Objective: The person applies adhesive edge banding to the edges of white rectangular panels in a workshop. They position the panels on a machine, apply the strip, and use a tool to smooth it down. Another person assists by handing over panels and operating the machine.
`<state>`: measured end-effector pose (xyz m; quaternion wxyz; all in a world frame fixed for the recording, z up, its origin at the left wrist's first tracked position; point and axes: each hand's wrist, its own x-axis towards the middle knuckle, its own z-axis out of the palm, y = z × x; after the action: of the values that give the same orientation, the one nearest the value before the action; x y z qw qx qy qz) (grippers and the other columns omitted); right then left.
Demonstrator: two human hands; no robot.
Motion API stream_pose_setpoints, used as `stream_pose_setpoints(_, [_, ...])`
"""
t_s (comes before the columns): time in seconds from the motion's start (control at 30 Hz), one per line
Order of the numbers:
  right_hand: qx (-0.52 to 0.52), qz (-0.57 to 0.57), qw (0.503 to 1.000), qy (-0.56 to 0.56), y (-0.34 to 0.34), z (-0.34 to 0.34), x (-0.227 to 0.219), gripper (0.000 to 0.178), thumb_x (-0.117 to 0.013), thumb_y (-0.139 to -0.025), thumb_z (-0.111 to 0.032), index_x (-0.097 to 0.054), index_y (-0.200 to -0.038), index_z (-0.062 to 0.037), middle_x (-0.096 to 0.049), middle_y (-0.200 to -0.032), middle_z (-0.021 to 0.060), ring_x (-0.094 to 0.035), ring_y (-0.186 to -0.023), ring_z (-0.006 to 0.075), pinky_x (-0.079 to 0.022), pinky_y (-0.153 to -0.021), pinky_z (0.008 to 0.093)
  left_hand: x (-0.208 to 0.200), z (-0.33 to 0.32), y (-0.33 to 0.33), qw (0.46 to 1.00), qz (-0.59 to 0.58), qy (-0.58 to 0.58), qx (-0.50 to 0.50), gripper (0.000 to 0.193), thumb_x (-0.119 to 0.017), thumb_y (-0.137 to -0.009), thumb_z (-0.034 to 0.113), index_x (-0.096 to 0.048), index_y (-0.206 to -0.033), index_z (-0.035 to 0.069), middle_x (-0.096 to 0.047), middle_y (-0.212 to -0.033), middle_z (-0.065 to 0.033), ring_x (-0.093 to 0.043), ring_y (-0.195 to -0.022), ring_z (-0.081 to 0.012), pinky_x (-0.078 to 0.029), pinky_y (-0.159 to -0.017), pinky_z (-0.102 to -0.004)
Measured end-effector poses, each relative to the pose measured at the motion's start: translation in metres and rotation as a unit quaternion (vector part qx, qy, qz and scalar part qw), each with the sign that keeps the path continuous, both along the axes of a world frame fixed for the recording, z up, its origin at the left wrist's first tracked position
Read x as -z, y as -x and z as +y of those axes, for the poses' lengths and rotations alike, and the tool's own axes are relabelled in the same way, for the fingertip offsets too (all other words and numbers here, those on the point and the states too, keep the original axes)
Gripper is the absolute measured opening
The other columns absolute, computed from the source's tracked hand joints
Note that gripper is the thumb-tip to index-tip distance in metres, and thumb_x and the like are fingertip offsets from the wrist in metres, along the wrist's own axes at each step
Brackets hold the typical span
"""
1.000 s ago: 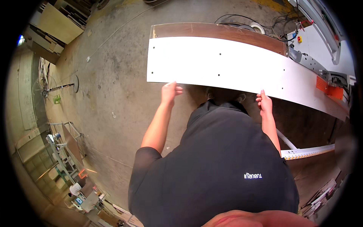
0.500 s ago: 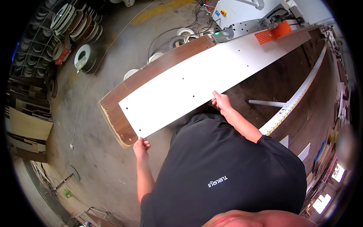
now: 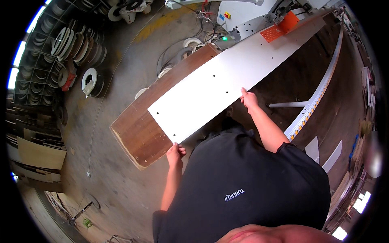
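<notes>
A long white panel point(image 3: 194, 103) with several small dark holes lies on a brown wooden board point(image 3: 137, 131) and runs up to the machine at the far right. My left hand point(image 3: 176, 154) pinches the panel's near left corner, thumb on top. Further right, my right hand point(image 3: 249, 100) grips the near long edge, its thumb over the white face and its other fingers curled below. Part of the brown board shows bare beyond the panel's left end. An orange perforated guard point(image 3: 280, 27) hangs over the panel's far part.
A white machine point(image 3: 243, 14) with a red knob stands at the back. To the right curves a long roller rail point(image 3: 314, 105) with a support bar. Edging rolls point(image 3: 92, 82) stand on the floor and fill a rack at the left. A thin cable point(image 3: 99, 105) crosses the floor.
The white panel has slid right and away toward the machine, baring more of the brown board at its left end. Both hands have moved along with it. The view has shifted slightly.
</notes>
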<state>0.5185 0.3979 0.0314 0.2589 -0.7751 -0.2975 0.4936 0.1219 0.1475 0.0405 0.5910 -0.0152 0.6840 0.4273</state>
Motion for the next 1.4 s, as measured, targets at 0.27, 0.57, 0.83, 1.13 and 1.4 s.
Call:
stream_pose_setpoints(0.27, [-0.167, 0.096, 0.977, 0.087, 0.082, -0.056, -0.008, 0.052, -0.060, -0.103, -0.048, -0.070, -0.084, -0.0013, -0.069, -0.066, 0.0071, -0.046, -0.045, 0.0108, -0.039, -0.047, 0.0279, 0.003, 0.043, -0.048, 0.993, 0.017, -0.023, 0.112, 0.042, -0.055, -0.107, 0.033, -0.066, -0.095, -0.006, -0.069, -0.074, -0.0135, -0.064, -0.058, -0.0192, -0.056, -0.057, -0.0333])
stream_pose_setpoints(0.57, [-0.247, 0.232, 0.926, 0.169, 0.094, -0.057, -0.015, 0.057, -0.055, -0.105, -0.052, -0.071, -0.099, 0.0019, -0.073, -0.078, 0.0080, -0.049, -0.051, 0.0104, -0.042, -0.051, 0.0270, -0.017, 0.115, -0.092, 0.948, 0.027, -0.037, 0.315, 0.044, -0.055, -0.107, 0.034, -0.067, -0.097, -0.008, -0.071, -0.073, -0.0137, -0.065, -0.058, -0.0177, -0.054, -0.059, -0.0298])
stream_pose_setpoints(0.83, [-0.167, 0.150, 0.967, 0.118, 0.059, -0.032, -0.007, 0.061, -0.057, -0.103, -0.053, -0.073, -0.086, 0.0033, -0.073, -0.071, 0.0102, -0.051, -0.046, 0.0124, -0.043, -0.047, 0.0296, -0.038, 0.180, -0.128, 0.862, 0.097, -0.017, 0.497, 0.036, -0.057, -0.104, 0.029, -0.074, -0.092, -0.001, -0.068, -0.077, -0.0031, -0.061, -0.070, -0.0115, -0.049, -0.066, -0.0327])
stream_pose_setpoints(1.13, [-0.138, 0.148, 0.966, 0.161, -0.016, 0.023, -0.018, 0.062, -0.061, -0.102, -0.053, -0.074, -0.080, 0.0033, -0.073, -0.071, 0.0095, -0.053, -0.051, 0.0117, -0.046, -0.053, 0.0293, -0.056, 0.283, -0.165, 0.812, 0.139, -0.046, 0.565, 0.035, -0.057, -0.104, 0.030, -0.072, -0.091, 0.001, -0.064, -0.064, -0.0038, -0.058, -0.054, -0.0120, -0.048, -0.055, -0.0310])
stream_pose_setpoints(1.4, [-0.115, 0.160, 0.970, 0.141, -0.082, 0.064, -0.016, 0.057, -0.064, -0.098, -0.051, -0.075, -0.082, 0.0028, -0.074, -0.071, 0.0109, -0.059, -0.055, 0.0150, -0.049, -0.056, 0.0327, -0.078, 0.356, -0.225, 0.798, 0.199, -0.077, 0.564, 0.036, -0.058, -0.104, 0.031, -0.071, -0.090, 0.001, -0.062, -0.062, -0.0041, -0.058, -0.054, -0.0118, -0.048, -0.055, -0.0313])
